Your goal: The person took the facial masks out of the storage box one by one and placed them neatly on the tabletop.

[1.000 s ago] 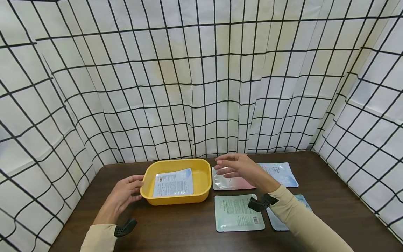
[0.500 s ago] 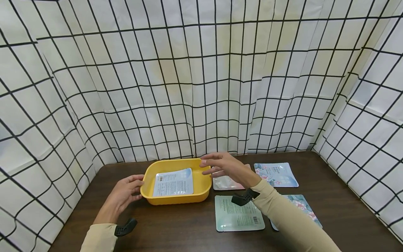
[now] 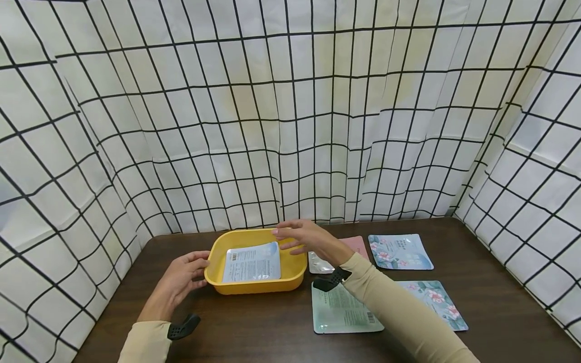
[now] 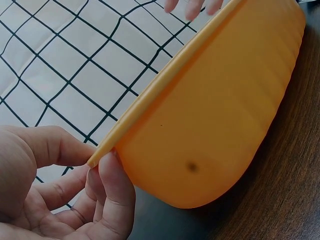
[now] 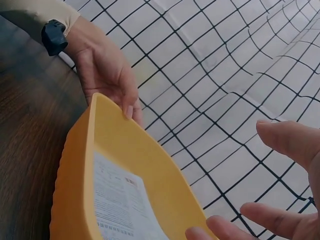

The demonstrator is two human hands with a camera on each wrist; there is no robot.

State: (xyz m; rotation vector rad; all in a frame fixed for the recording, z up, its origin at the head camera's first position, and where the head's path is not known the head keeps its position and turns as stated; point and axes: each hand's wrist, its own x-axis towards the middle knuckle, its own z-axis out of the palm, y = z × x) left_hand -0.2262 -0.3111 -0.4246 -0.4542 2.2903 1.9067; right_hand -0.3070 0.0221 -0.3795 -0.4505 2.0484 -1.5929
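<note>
A yellow plastic basin [image 3: 254,288] stands on the table's left half, with a pale blue flat face mask packet [image 3: 251,262] lying printed side up in it. My left hand [image 3: 183,277] pinches the basin's left rim between thumb and fingers, plainly seen in the left wrist view. Over the basin's right side hovers my right hand [image 3: 308,239], fingers spread and holding nothing. In the right wrist view its fingers [image 5: 287,142] are apart from the basin and the packet.
Right of the basin lie more packets on the dark wooden table [image 3: 254,333]: a pink and silver one [image 3: 356,245] partly under my right arm, a blue flowered one [image 3: 401,252], a green one [image 3: 336,310] and another flowered one [image 3: 438,302]. Grid-patterned cloth [image 3: 295,126] walls the table.
My right hand has moved left from above the pink packet to above the basin, uncovering the flowered packets. The left hand and basin have stayed put.
</note>
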